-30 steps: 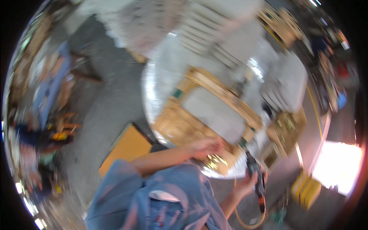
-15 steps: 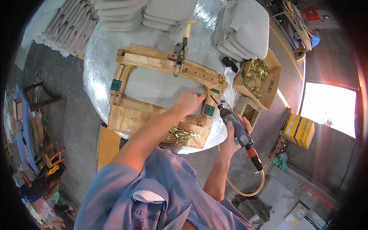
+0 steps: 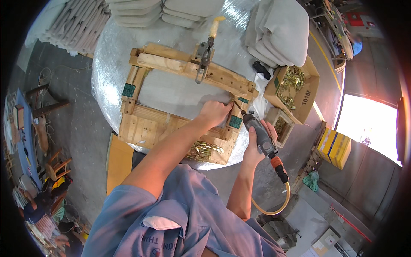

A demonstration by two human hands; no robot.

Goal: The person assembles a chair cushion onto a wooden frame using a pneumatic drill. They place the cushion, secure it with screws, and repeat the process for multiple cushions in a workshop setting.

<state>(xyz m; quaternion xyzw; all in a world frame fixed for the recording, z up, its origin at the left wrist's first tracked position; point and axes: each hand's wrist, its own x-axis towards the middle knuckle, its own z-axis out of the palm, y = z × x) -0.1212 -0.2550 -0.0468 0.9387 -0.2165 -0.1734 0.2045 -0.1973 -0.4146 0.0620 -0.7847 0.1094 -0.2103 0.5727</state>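
Now your left hand [image 3: 215, 112] presses flat on the wooden frame [image 3: 184, 68]; your right hand [image 3: 257, 143] grips the air screwdriver [image 3: 259, 135], tip at the frame's corner.

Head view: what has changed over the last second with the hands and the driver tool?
A second ago the picture was blurred and tilted; it has since steadied over the round table. The left hand has stayed pressed on the grey panel at the wooden frame's right corner. The right hand still grips the pneumatic driver, tip at that corner. The clamp and loose brass screws have not moved.
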